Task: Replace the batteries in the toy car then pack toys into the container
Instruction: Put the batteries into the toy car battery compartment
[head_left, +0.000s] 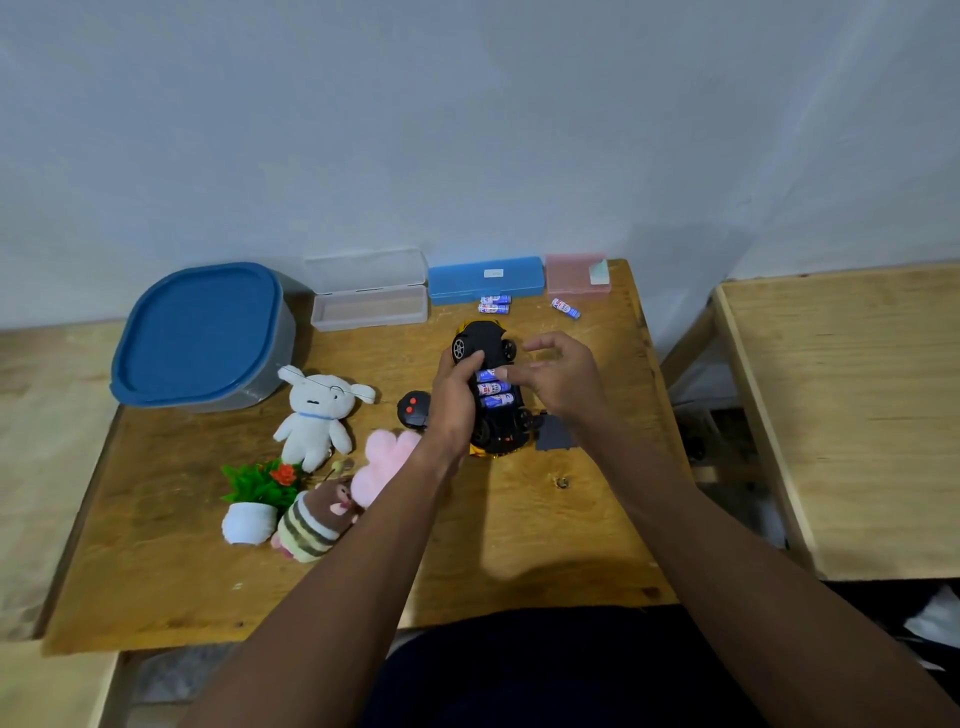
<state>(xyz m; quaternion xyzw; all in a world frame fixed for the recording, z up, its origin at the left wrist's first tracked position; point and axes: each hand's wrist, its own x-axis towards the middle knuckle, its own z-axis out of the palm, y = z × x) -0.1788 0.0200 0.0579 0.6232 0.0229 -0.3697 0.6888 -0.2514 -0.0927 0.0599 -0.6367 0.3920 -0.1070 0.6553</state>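
On wooden table (519, 525), centre frame; blue-lidded container (202, 338) at upper left, lid on, well apart from the work; soft toys (314, 415) left of centre, not yet packed.

Belly-up toy car (485, 340) mid-frame; long axis top-to-bottom of frame, low end leaning slightly right.

Gripped along its left flank by left hand (454, 402), thumb over the chassis by the upper wheel; firm hold.

Just right of car, right hand (563, 382); forefinger stretched left onto the top cell, other fingers loosely spread, nothing gripped by the look.

Dark battery cover (553, 434) flat on table just beside car's lower right, under right wrist; nearer that hand.

Three batteries (493, 388) crosswise in the open bay; loose batteries (494, 305) above car, near table's far edge.

Likely next: seat top cell, then reach lower right for cover.
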